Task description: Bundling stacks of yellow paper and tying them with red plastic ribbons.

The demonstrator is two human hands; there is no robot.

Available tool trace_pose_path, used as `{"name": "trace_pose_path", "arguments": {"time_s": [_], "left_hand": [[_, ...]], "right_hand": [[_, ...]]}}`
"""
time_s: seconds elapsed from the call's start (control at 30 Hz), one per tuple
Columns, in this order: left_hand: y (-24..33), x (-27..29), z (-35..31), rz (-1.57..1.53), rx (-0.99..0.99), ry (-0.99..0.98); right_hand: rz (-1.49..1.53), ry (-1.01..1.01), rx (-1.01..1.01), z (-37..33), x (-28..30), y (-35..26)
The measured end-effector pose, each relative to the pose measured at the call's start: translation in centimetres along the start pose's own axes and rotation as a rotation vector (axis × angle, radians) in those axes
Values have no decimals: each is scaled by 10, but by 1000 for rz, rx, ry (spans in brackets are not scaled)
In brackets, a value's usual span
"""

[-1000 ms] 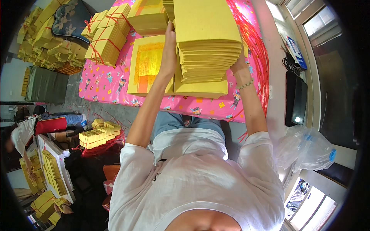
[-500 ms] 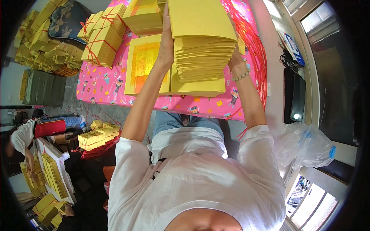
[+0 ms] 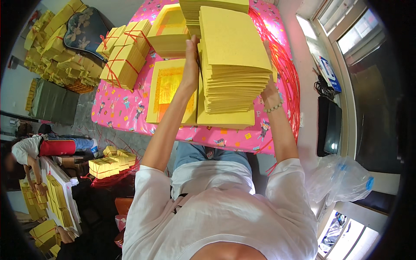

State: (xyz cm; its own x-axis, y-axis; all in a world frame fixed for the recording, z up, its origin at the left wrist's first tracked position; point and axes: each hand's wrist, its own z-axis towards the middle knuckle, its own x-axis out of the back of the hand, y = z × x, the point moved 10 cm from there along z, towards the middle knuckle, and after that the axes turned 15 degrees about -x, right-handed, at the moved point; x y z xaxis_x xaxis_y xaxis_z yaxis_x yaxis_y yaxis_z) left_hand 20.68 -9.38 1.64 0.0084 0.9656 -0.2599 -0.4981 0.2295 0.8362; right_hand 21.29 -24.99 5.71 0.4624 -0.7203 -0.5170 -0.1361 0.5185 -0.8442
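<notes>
A tall stack of yellow paper (image 3: 237,41) rises in front of me at the table, its front edges fanned and uneven. My left hand (image 3: 191,65) lies along its left side, palm inward and fingers long. On the opposite side, my right hand (image 3: 269,82) presses in, its fingers mostly hidden by the paper. Below the stack is another yellow pile (image 3: 225,120). To the left lies a pile with an orange and gold printed top (image 3: 173,93). Behind it stands a similar printed pile (image 3: 171,41), and a further yellow stack (image 3: 216,5) shows at the back.
A pink patterned cover (image 3: 125,110) lies over the table. Bundles tied with red string (image 3: 125,63) stand at its left, and loose red strands (image 3: 288,73) run along its right. A clear plastic bag (image 3: 342,180) hangs right. Another person (image 3: 32,149) handles yellow paper at far left.
The view has tilted, so the table and its piles appear lower. Both hands stay at the stack's sides, and more of the yellow stack behind shows now.
</notes>
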Motion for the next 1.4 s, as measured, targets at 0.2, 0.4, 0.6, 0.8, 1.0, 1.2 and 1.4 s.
{"name": "trace_pose_path", "arguments": {"time_s": [0.2, 0.4, 0.6, 0.8, 1.0, 1.2, 1.4], "left_hand": [[-12, -6, -10, 38, 173, 36], [-39, 25, -7, -2, 230, 174], [-32, 13, 2, 39, 35, 17], [-41, 3, -16, -86, 308, 145], [-44, 9, -3, -112, 70, 49], [-74, 30, -20, -181, 311, 184], [-48, 26, -64, -159, 191, 229]], "right_hand": [[26, 47, -47, -1, 6, 12], [69, 100, -126, 2, 29, 29], [101, 177, -200, -18, 38, 54], [128, 262, -250, -20, 61, 68], [154, 302, -295, -24, 65, 79], [180, 352, -328, -27, 70, 86], [210, 404, -363, -50, 73, 97]]}}
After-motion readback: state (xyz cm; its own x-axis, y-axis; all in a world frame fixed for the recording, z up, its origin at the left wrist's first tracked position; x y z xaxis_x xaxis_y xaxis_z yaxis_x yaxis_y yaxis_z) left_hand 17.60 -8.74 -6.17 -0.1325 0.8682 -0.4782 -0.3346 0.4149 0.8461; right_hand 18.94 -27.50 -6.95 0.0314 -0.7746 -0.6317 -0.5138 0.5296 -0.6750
